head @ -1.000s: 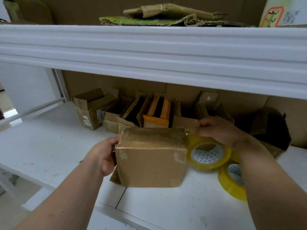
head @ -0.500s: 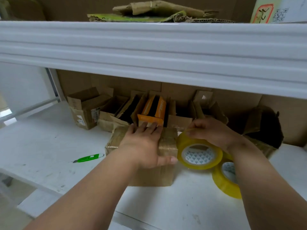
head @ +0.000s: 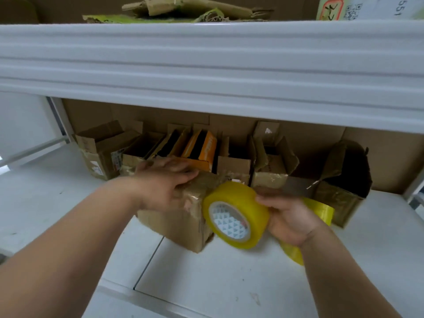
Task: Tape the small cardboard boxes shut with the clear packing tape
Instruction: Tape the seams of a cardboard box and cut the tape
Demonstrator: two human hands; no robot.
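We judged that the taping of the small brown cardboard box [head: 176, 216] on the white shelf board [head: 229, 278] was in progress: our left hand [head: 165, 187] pressed flat on its top with the fingers straight and together, while our right hand [head: 289, 219] gripped the yellowish roll of clear packing tape [head: 236, 214] just beside the box's right edge, fingers curled round it. The next move would call for pulling the strip tight and cutting it, but the strip itself and its free end were blurred, a second yellowish tape roll [head: 321, 210] was half hidden behind our right hand, and we saw no cutter
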